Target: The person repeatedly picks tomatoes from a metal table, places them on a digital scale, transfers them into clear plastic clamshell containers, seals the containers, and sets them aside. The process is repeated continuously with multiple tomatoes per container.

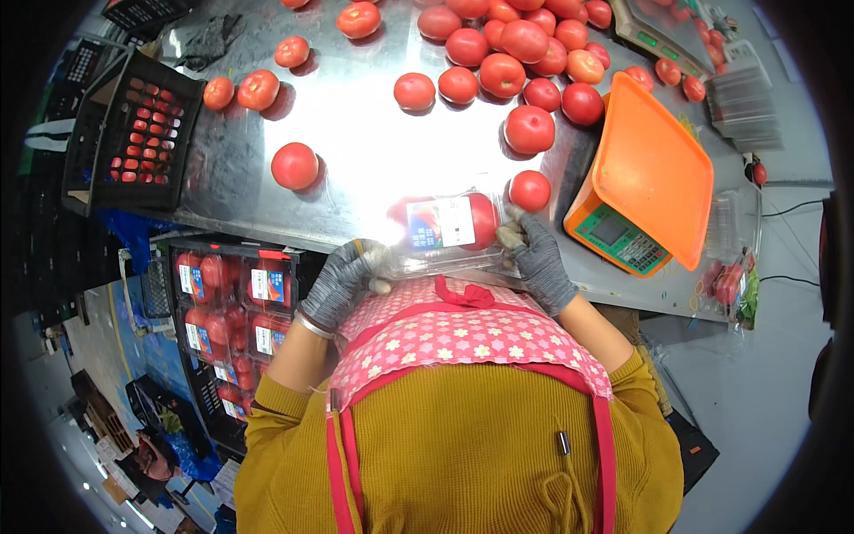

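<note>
A clear plastic clamshell box (454, 227) with tomatoes inside lies at the near edge of the metal table (227, 167). A printed label covers part of its lid. My left hand (347, 277), in a grey fingerless-tip glove, grips the box's left near corner. At the right end, my right hand (534, 257) in a matching glove holds the box's side. Just beyond the right fingertips sits a loose tomato (530, 191), with a larger tomato (529, 129) behind it. Glare washes out the box's left end.
An orange weighing scale (650, 173) stands to the right. Loose tomatoes (527, 41) pile up at the back, near a second scale (657, 40). Stacked clear trays (744, 107) stand far right. A black crate (143, 133) occupies the left; another crate (230, 250) below holds packed tomato boxes.
</note>
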The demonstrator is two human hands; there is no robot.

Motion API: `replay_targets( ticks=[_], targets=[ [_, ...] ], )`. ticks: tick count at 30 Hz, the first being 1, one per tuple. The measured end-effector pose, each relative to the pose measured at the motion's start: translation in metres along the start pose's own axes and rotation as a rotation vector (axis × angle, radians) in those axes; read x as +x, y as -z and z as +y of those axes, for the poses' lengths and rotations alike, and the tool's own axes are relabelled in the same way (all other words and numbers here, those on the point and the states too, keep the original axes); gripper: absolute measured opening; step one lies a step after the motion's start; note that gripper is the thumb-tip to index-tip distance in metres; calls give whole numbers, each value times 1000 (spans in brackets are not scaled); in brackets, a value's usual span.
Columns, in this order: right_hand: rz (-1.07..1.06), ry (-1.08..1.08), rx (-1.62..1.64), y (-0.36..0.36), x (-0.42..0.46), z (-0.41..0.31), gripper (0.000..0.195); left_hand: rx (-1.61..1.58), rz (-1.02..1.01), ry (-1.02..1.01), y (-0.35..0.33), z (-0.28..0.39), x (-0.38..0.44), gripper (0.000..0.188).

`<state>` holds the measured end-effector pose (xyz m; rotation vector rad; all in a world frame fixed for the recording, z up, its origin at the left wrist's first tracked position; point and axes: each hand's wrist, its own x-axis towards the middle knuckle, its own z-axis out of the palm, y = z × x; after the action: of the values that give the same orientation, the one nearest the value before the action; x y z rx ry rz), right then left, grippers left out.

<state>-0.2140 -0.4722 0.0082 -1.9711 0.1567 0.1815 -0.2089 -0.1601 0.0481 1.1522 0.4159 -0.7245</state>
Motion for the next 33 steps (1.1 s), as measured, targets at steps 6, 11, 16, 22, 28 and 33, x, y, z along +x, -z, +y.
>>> replay_targets(
  ticks=[6,11,16,22,28,33],
  targets=[
    [-204,-406,575,20,-11,-21,51,-71,-55,-20,5,-4,1,23],
    [-206,-439,557,19,-10,-22,55,-55,-94,64,3,-6,-1,23],
    [-228,-423,517,18,-11,-16,56,75,6,-31,-5,-14,-4,19],
    [-156,-499,714,5,-8,-25,52,115,138,-229,3,-30,13,17],
    [-105,-431,794,-10,6,-7,49,-183,182,-197,1,-22,22,30],
    [-112,-373,617,-9,15,-19,48,125,256,-287,17,-26,35,31]
  ],
)
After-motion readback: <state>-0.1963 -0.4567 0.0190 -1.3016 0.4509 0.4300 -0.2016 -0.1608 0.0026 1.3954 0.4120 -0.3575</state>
